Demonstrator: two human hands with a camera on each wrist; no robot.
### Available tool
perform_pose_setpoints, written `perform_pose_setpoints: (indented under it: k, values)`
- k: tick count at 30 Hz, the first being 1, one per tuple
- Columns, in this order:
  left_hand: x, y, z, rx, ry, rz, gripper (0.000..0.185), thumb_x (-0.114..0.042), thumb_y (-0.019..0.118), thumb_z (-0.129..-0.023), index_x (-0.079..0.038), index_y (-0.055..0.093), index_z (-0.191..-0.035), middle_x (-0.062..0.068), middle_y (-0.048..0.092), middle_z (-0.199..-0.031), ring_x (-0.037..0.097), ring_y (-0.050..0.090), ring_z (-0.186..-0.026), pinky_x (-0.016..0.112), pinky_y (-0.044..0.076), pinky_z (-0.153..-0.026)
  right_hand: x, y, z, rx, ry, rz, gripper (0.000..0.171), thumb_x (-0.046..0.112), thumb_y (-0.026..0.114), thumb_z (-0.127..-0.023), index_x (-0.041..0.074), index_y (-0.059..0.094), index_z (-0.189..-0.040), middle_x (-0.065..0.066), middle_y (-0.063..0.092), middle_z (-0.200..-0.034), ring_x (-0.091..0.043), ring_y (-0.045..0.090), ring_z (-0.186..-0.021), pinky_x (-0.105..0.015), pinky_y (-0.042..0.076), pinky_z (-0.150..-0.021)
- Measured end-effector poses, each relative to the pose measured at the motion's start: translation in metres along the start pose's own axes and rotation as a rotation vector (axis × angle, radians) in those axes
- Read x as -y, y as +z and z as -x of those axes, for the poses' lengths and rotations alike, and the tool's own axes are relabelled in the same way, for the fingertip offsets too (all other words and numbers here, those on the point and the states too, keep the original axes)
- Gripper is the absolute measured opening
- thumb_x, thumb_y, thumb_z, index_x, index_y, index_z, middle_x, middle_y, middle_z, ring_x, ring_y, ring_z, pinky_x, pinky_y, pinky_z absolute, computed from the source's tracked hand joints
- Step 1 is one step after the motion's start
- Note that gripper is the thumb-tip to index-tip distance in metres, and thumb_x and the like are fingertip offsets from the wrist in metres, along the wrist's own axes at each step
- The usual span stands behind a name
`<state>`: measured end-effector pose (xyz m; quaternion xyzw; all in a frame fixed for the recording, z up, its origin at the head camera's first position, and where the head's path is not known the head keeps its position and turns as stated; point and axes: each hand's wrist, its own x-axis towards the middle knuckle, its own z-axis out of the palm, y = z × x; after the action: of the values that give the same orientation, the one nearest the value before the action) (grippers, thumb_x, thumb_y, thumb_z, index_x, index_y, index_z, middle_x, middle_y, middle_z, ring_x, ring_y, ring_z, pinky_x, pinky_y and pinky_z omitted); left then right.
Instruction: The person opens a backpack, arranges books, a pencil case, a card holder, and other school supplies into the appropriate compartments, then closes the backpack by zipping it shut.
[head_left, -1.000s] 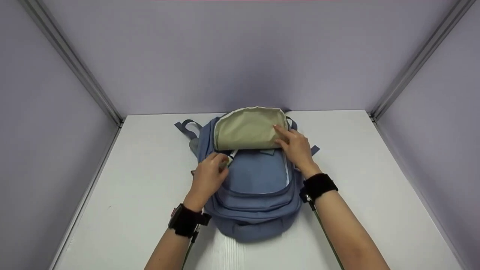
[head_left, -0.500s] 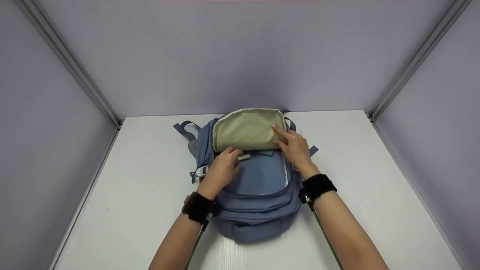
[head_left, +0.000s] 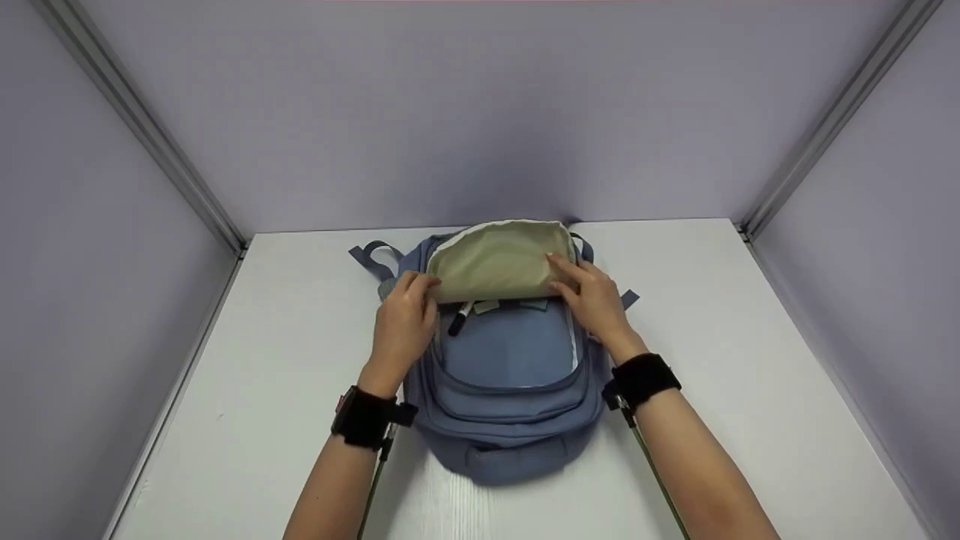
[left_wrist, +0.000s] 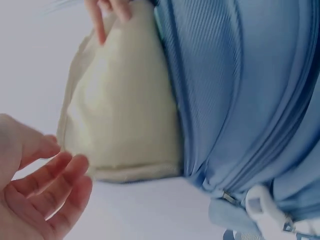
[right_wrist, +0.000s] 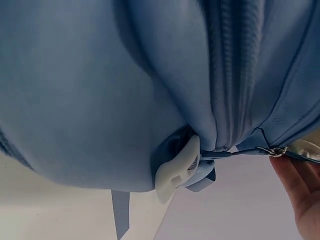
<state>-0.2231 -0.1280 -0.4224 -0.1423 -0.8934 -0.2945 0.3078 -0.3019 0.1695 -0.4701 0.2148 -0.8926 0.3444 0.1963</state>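
Observation:
A blue backpack [head_left: 517,465] lies on the white table, its front pocket unzipped. The pocket's flap [head_left: 499,262] is folded back, beige lining up. My left hand [head_left: 405,319] pinches the flap's left edge between thumb and fingers; the left wrist view shows this hand [left_wrist: 45,190] at the flap's corner. On the lining at the right side lie the spread index finger and thumb of my right hand [head_left: 596,304]; its other fingers are mostly hidden. A black-capped marker [head_left: 459,321] pokes out of the pocket mouth, beside a small pale green piece [head_left: 487,307] and a teal-green one [head_left: 534,304].
A dark strap loop [head_left: 367,255] sticks out at the bag's upper left, and a strap end [head_left: 630,299] at its right. A white buckle [right_wrist: 177,170] hangs at the bag's side. Grey panels [head_left: 480,112] enclose the white table [head_left: 285,360].
My left hand has moved from the pocket mouth up and left to the flap's edge, letting go of the pale green piece. The marker shows again. The right hand stays put.

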Motion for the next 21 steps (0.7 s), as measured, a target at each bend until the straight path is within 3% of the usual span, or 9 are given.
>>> perform_pose_setpoints:
  k: [4, 9, 12, 17, 21]
  values:
    - [0.004, -0.004, -0.004, -0.001, -0.046, 0.015, 0.019, -0.006, 0.054, -0.100, 0.001, 0.062, -0.116, 0.015, 0.060, -0.103, 0.027, 0.061, -0.086, 0.043, 0.050, -0.070, 0.002, -0.005, 0.006, -0.005, -0.030, -0.110, 0.042, 0.014, 0.071, -0.092, 0.013, 0.063, -0.133, -0.016, 0.056, -0.104, -0.026, 0.054, -0.086, -0.042, 0.045, -0.078]
    - [0.004, -0.005, -0.005, 0.092, -0.094, 0.086, 0.032, -0.019, 0.045, -0.106, 0.000, 0.060, -0.126, 0.017, 0.061, -0.117, 0.031, 0.060, -0.107, 0.046, 0.047, -0.089, 0.004, -0.013, 0.016, -0.046, -0.075, -0.209, 0.033, 0.006, 0.071, -0.091, 0.004, 0.067, -0.124, -0.017, 0.058, -0.119, -0.029, 0.057, -0.110, -0.045, 0.046, -0.092]
    - [0.003, -0.004, -0.003, 0.163, -0.116, 0.136, 0.036, -0.024, 0.041, -0.107, -0.001, 0.065, -0.122, 0.015, 0.064, -0.118, 0.030, 0.060, -0.113, 0.044, 0.045, -0.095, 0.004, -0.018, 0.024, -0.059, -0.095, -0.237, 0.028, 0.004, 0.071, -0.090, 0.002, 0.070, -0.117, -0.014, 0.061, -0.119, -0.027, 0.059, -0.112, -0.041, 0.046, -0.094]
    - [0.002, -0.001, 0.001, 0.298, -0.113, 0.192, 0.041, -0.030, 0.038, -0.108, -0.005, 0.071, -0.110, 0.009, 0.068, -0.108, 0.025, 0.063, -0.107, 0.041, 0.047, -0.092, 0.005, -0.026, 0.038, -0.075, -0.127, -0.308, 0.019, -0.008, 0.069, -0.087, 0.000, 0.075, -0.103, -0.012, 0.065, -0.118, -0.027, 0.061, -0.109, -0.027, 0.047, -0.090]
    - [-0.001, 0.001, 0.006, 0.464, -0.108, 0.205, 0.045, -0.037, 0.039, -0.107, -0.006, 0.069, -0.120, 0.010, 0.065, -0.118, 0.026, 0.060, -0.114, 0.042, 0.044, -0.098, 0.002, -0.031, 0.048, -0.078, -0.151, -0.361, 0.029, -0.026, 0.058, -0.079, -0.004, 0.075, -0.082, -0.018, 0.066, -0.116, -0.035, 0.063, -0.106, -0.033, 0.050, -0.088]
